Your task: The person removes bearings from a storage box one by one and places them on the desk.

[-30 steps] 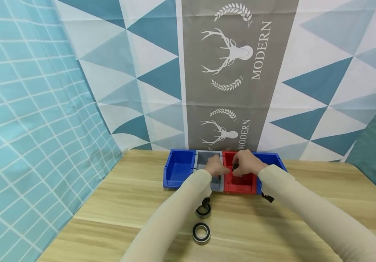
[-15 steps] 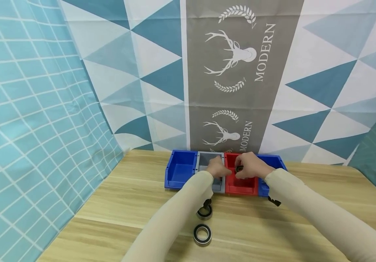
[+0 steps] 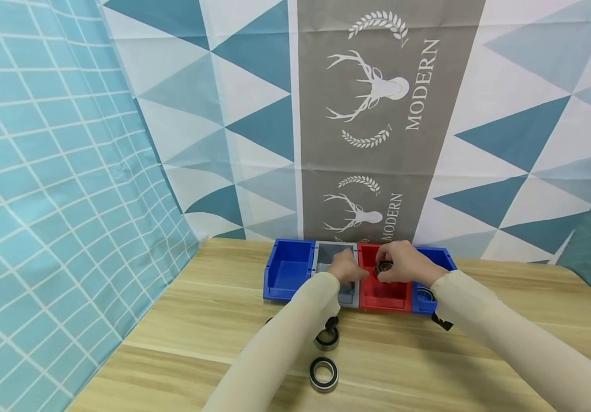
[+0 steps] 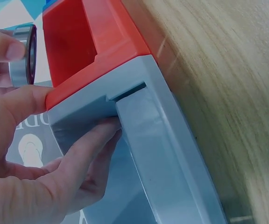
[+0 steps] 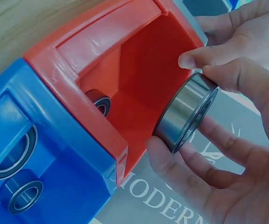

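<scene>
Above the red bin (image 3: 385, 302), my right hand (image 3: 405, 263) pinches a ball bearing (image 5: 183, 112) between thumb and fingers, its steel outer ring tilted. Inside that bin, a smaller bearing (image 5: 102, 101) lies near the front wall. My left hand (image 3: 345, 269) grips the side wall where the grey bin (image 4: 167, 158) meets the red one: fingers inside the grey bin, thumb (image 4: 29, 99) at the red rim. Two bearings, one large (image 5: 20, 158) and one small (image 5: 24, 195), sit in the right blue bin (image 5: 74, 154).
Another blue bin (image 3: 289, 277) ends the row on the left. On the wooden table (image 3: 197, 320) lie a front bearing (image 3: 323, 375) and one behind it (image 3: 327, 339), partly covered by the left wrist strap. A patterned cloth (image 3: 259, 114) hangs behind the bins.
The head view has shifted slightly. The bearing in my right hand has turned and shows more clearly over the red bin. My left hand keeps its place at the grey bin.
</scene>
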Available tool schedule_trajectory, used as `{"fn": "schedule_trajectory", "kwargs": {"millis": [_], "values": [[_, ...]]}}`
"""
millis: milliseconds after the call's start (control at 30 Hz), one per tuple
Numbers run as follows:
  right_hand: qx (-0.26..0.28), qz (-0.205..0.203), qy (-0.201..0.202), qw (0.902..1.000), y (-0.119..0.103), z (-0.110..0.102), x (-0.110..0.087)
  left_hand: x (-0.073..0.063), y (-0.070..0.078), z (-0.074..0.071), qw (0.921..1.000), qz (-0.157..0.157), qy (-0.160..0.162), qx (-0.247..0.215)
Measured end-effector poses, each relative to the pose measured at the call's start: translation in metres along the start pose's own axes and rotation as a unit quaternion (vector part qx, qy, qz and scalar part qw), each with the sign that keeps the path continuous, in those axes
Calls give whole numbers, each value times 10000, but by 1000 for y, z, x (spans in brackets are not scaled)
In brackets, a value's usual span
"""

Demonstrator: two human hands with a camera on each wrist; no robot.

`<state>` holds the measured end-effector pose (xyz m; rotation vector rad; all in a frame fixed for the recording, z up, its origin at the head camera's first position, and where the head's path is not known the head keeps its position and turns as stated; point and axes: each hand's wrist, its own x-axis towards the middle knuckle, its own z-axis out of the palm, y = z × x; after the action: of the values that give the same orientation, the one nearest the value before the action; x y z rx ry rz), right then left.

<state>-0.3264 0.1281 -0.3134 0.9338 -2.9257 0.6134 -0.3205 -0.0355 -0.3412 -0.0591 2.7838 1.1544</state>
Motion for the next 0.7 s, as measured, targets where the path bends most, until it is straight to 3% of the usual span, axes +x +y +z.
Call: {"fn": "schedule_trajectory", "kwargs": {"millis": [700], "values": [[-22,-86,35,10000,-1,-2,-17,3,-1,0,9998,-41,-37,-191]]}}
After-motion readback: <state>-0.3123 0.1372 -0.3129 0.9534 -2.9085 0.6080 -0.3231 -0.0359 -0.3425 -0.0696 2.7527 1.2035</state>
